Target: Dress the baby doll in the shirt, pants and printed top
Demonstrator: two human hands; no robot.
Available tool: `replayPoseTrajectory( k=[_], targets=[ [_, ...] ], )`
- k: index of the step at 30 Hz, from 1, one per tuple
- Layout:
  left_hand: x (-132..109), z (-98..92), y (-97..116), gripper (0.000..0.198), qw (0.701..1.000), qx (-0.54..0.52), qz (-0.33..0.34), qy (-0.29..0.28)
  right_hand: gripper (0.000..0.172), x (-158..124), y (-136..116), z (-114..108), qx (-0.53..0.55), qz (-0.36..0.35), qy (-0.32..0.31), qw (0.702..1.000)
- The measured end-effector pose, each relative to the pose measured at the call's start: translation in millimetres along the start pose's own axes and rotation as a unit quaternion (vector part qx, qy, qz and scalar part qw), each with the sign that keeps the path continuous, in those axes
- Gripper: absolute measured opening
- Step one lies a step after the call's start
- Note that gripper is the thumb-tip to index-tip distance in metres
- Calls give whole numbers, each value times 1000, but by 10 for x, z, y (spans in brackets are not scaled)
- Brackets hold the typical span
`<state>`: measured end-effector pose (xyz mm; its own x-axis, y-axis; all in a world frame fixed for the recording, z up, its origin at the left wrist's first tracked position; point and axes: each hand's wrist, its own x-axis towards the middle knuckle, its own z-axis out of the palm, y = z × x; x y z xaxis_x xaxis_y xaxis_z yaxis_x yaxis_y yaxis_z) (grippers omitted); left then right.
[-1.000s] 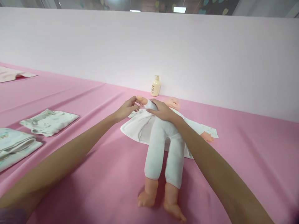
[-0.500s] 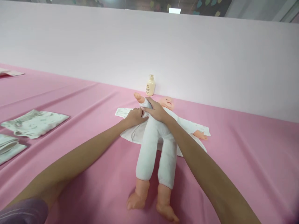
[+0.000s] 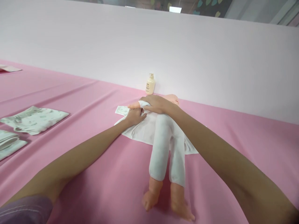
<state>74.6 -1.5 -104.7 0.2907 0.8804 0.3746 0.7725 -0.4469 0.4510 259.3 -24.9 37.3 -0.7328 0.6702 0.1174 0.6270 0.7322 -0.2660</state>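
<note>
A baby doll (image 3: 160, 149) in a white cloth body lies on its back, legs toward me, on a spread white baby shirt (image 3: 143, 132). My right hand (image 3: 157, 104) is closed around the doll's arm on the left side, and the doll's small hand (image 3: 133, 106) sticks out past my fingers. Just below it, my left hand (image 3: 135, 116) has its fingers curled into the shirt by its sleeve (image 3: 121, 110); the fingertips are partly hidden. The doll's head (image 3: 172, 98) shows beyond my right wrist. My right forearm covers the doll's other arm.
A cream pump bottle (image 3: 150, 84) stands against the white wall (image 3: 210, 62) behind the doll. Folded patterned clothes (image 3: 38, 119) and another folded cloth (image 3: 10, 143) lie at the left. A pink sheet (image 3: 100, 174) with wrinkles covers the surface.
The doll's body and legs have swung to the right, and its head has turned. Its held arm has tipped lower and to the left under my right hand. My left hand stays nearly in place.
</note>
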Motion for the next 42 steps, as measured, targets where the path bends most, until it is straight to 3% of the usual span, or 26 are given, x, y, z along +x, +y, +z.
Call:
replayPoseTrajectory(
  k=[3, 8, 17, 30, 42],
  targets=[
    [-19, -8, -2, 18, 999, -34, -9, 8, 35, -23, -9, -99, -58, 29, -35, 997],
    [-41, -28, 16, 18, 998, -42, -54, 15, 46, 7, 26, -109, -99, 138, -87, 982],
    [32, -79, -68, 16, 986, -125, -111, -2, 51, -60, 58, -18, -136, 195, -138, 962],
    [47, -170, -130, 16, 961, -236, -140, -16, 63, -47, 91, 24, -50, 244, -122, 961],
    [63, -252, -117, 13, 945, -281, -164, -13, 47, 80, 262, 203, -96, 222, -140, 960]
  ],
)
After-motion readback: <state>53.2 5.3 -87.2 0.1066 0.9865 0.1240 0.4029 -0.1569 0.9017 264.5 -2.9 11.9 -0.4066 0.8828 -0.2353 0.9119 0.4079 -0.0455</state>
